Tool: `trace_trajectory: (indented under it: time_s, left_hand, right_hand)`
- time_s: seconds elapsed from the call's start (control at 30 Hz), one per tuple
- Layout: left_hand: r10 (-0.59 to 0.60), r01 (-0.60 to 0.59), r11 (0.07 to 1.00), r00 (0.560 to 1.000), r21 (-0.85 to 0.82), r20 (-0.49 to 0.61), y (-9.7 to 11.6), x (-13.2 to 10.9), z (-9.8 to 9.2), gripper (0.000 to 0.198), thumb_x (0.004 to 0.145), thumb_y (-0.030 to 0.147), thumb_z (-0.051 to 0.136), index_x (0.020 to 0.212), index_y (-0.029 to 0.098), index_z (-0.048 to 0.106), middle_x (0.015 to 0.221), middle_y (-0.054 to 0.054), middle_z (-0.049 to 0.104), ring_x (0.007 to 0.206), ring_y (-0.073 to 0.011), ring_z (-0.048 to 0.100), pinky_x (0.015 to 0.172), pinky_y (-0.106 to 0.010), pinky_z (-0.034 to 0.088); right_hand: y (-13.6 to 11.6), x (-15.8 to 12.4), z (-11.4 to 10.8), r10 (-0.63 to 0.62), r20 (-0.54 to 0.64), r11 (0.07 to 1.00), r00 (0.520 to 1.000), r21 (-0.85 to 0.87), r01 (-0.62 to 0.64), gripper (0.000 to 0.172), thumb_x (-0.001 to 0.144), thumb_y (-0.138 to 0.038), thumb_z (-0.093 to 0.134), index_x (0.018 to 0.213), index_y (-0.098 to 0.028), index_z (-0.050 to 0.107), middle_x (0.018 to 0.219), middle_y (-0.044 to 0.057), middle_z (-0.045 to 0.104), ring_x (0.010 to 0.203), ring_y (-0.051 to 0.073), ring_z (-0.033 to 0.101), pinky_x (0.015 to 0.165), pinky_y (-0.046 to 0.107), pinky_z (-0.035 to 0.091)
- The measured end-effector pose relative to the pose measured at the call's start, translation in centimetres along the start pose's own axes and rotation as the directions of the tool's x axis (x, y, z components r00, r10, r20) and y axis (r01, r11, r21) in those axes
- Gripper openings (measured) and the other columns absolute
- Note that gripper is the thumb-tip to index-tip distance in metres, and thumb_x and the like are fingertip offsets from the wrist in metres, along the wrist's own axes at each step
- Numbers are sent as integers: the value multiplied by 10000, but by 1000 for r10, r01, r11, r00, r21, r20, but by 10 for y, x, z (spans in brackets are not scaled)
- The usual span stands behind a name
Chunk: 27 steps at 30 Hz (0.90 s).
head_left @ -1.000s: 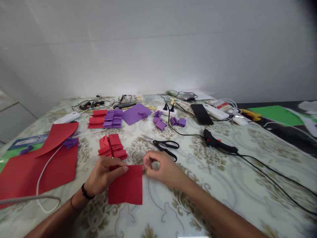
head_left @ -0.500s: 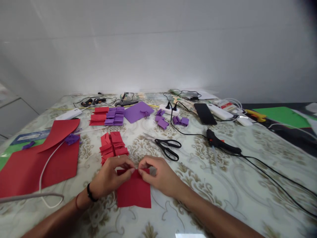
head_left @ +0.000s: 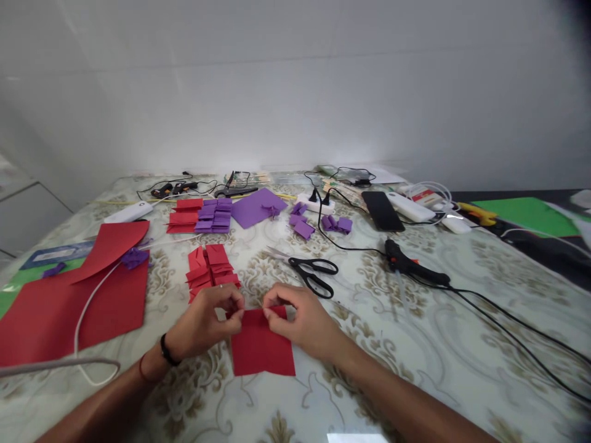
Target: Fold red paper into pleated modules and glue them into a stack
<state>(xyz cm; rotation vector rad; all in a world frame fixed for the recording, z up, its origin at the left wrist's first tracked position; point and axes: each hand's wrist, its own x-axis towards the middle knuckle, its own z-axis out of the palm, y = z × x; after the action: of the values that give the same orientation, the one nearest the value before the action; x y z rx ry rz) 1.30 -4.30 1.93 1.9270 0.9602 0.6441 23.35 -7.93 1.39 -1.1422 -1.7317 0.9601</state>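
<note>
A square of red paper hangs between my two hands, its far edge pinched near the top. My left hand grips it at the upper left corner between thumb and fingers. On the right part of that same edge, my right hand pinches the paper, thumb towards me. The lower edge shows a slight bend. Just beyond my left hand lie folded red paper pieces, partly hidden by it. Scissors with black handles rest past my right hand, blades pointing left.
A black glue gun with its cable lies to the right. Large red sheets cover the left side. Farther back are folded purple pieces, a purple sheet, a power strip and a phone.
My hands have moved apart along the top edge of the red paper. The paper has shifted slightly right and away from me.
</note>
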Motion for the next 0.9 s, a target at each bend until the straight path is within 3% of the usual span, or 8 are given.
trace_trajectory:
  time_s: [0.23, 0.4, 0.47, 0.57, 0.67, 0.77, 0.83, 0.9]
  left_hand:
    - [-28, 8, 983, 993, -182, -111, -2, 7, -15, 64, 795, 205, 661, 762, 161, 628, 695, 21, 617, 616, -108, 563, 589, -198, 454]
    - [-44, -3, 965, 984, -260, -175, -5, 7, -23, 120, 871, 275, 654, 810, 182, 610, 707, 4, 694, 662, -140, 655, 648, -226, 525]
    - [-38, 2, 963, 991, -270, -127, -3, 5, -20, 129, 911, 316, 646, 906, 187, 645, 816, -22, 748, 775, -170, 712, 741, -261, 562]
    - [-50, 69, 982, 993, -173, 111, 2, 2, -11, 233, 885, 347, 725, 1060, 197, 692, 1020, -56, 785, 929, -213, 744, 844, -296, 569]
    - [-76, 87, 995, 975, -43, 208, 3, -1, -2, 181, 892, 315, 714, 1030, 202, 741, 1024, -40, 794, 963, -225, 738, 863, -295, 549]
    - [-106, 106, 994, 988, 8, 114, -1, 0, -1, 173, 915, 344, 676, 964, 198, 755, 974, -31, 785, 920, -227, 721, 807, -291, 542]
    - [-144, 142, 989, 989, -44, -29, -4, 2, -4, 218, 886, 391, 708, 982, 198, 740, 1024, -41, 775, 968, -248, 711, 810, -300, 547]
    - [-185, 165, 978, 968, -128, -172, -6, 4, -8, 298, 843, 421, 749, 1042, 202, 718, 1109, -56, 758, 1032, -270, 699, 827, -317, 559]
  right_hand:
    - [6, 5, -14, 73, 25, 979, 997, 186, -77, 66, 822, -221, 608, 766, -188, 620, 708, -22, 564, 671, 135, 491, 643, 256, 394]
    - [8, 7, -15, 112, 12, 974, 994, 198, -112, 68, 827, -229, 613, 774, -187, 612, 727, -16, 580, 683, 139, 503, 657, 263, 402]
    - [8, 6, -12, 112, 62, 978, 992, 169, -121, 40, 813, -204, 618, 778, -186, 626, 724, -18, 594, 677, 137, 510, 653, 260, 404]
    - [7, 2, -5, 114, 129, 986, 985, 107, -128, 24, 798, -174, 632, 782, -184, 646, 702, -25, 598, 660, 133, 504, 634, 255, 397]
    - [6, 0, 0, 99, 131, 989, 986, 95, -112, 25, 827, -189, 651, 805, -182, 662, 719, -19, 605, 681, 137, 517, 645, 253, 415]
    - [7, 0, -3, 71, 71, 978, 995, 189, -83, 150, 925, -264, 625, 1044, -194, 684, 808, -6, 632, 733, 149, 574, 712, 265, 474]
    - [7, 2, -8, 61, 39, 961, 997, 268, -69, 262, 992, -294, 559, 1226, -217, 650, 913, 19, 672, 795, 160, 631, 769, 285, 510]
    - [6, 3, -13, 42, 46, 957, 998, 284, -53, 288, 1018, -270, 509, 1255, -233, 669, 1017, 49, 705, 869, 173, 667, 800, 296, 525]
